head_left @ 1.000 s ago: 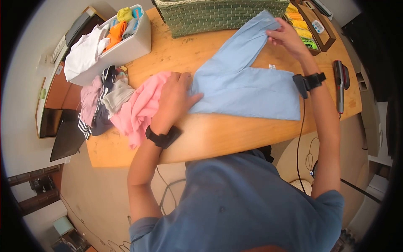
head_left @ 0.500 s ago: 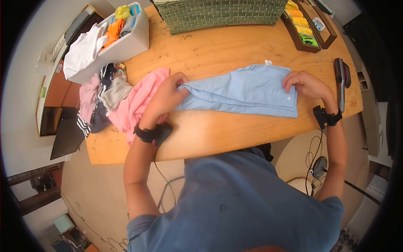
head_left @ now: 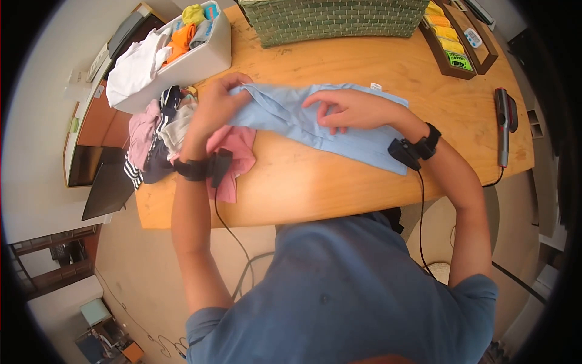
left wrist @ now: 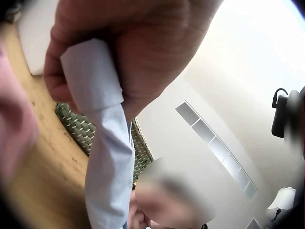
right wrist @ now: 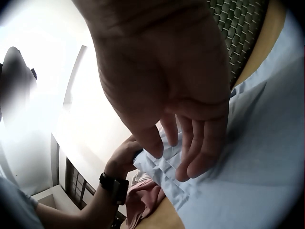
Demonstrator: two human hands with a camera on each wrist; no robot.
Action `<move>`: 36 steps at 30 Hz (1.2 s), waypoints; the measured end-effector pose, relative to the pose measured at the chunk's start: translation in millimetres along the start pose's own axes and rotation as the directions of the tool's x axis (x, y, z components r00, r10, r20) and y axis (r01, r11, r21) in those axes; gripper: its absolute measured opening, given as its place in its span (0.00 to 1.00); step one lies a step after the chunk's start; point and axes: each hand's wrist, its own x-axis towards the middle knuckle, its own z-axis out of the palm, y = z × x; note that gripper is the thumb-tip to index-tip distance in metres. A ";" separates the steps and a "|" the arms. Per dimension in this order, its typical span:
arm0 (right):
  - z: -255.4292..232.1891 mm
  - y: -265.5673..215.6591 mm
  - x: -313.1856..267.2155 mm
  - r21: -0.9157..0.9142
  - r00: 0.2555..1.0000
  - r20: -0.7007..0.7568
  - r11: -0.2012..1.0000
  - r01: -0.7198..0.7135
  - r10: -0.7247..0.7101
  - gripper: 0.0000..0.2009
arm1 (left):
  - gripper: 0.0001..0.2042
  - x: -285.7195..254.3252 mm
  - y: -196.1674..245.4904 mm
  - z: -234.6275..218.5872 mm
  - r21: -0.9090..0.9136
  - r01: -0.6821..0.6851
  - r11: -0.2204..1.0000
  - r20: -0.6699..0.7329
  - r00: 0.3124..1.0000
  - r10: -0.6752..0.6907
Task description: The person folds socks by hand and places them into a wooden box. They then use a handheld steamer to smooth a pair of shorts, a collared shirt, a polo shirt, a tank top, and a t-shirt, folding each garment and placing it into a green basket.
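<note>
A light-blue garment (head_left: 297,126) is lying on the wooden table (head_left: 303,191), on the person's side of the green woven basket (head_left: 339,24). To the near left of the basket, the left hand (head_left: 213,109) is pinching 1 folded end of the garment, lifting it. Nearer the basket's middle, the right hand (head_left: 364,110) is hanging over the cloth, its fingers bending loosely apart; whether they are touching it, I cannot tell. Pink cloth (head_left: 242,151) is lying near-left of the basket, and 1 white bin (head_left: 194,68) is standing left of it.
</note>
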 end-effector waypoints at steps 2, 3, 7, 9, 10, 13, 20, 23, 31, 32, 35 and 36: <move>-5.1 4.0 -10.7 0.031 0.998 -0.005 0.998 -0.062 0.062 0.21 | 0.08 0.1 12.0 -12.1 -0.041 0.014 0.999 -0.026 1.000 -0.016; -8.7 10.3 -18.9 0.034 0.993 0.004 0.992 -0.121 0.121 0.20 | 0.09 2.9 19.5 -15.1 -0.005 -0.013 1.000 -0.001 1.000 0.013; -6.3 24.0 -36.5 0.370 0.977 -0.097 0.918 -0.143 0.192 0.20 | 0.12 13.9 65.4 0.7 0.098 -0.191 0.977 0.123 0.976 0.178; -6.7 24.7 -45.2 0.600 0.970 -0.112 0.793 -0.107 0.216 0.23 | 0.13 18.4 94.2 25.7 0.054 -0.248 0.967 0.210 0.950 0.232; -7.4 23.8 -50.3 0.699 0.967 -0.116 0.710 -0.084 0.228 0.24 | 0.15 17.3 108.7 41.6 0.007 -0.253 0.967 0.265 0.933 0.242; -16.8 4.0 -77.7 0.839 0.943 -0.146 0.543 -0.043 0.300 0.23 | 0.20 19.8 122.1 81.9 -0.247 -0.184 0.952 0.418 0.866 0.276; -17.1 54.3 -101.4 0.067 0.920 -0.332 0.978 -0.196 0.207 0.23 | 0.27 46.1 58.3 113.8 0.458 -0.036 0.888 0.214 0.974 -0.071; -3.8 42.0 -96.1 -0.238 0.864 -0.470 0.916 -0.322 0.181 0.25 | 0.27 43.3 32.5 125.3 0.431 -0.027 0.902 0.251 0.964 -0.091; -28.3 41.9 -71.9 -0.311 0.751 -0.617 0.949 0.042 -0.236 0.31 | 0.10 37.4 39.2 123.7 -0.041 -0.226 0.973 0.256 0.939 0.229; -34.8 38.1 -69.7 -0.118 0.845 -0.516 0.989 0.091 -0.140 0.30 | 0.09 32.6 48.1 117.8 -0.103 -0.185 0.977 0.252 0.946 0.205; -55.1 14.6 -57.5 0.259 0.970 -0.240 0.961 0.100 -0.036 0.25 | 0.10 34.1 45.1 106.4 -0.230 -0.292 0.928 0.082 0.945 0.318; -54.9 7.9 -53.8 0.253 0.966 -0.253 0.961 0.110 -0.044 0.24 | 0.11 32.6 47.6 100.2 -0.324 -0.271 0.906 0.055 0.951 0.304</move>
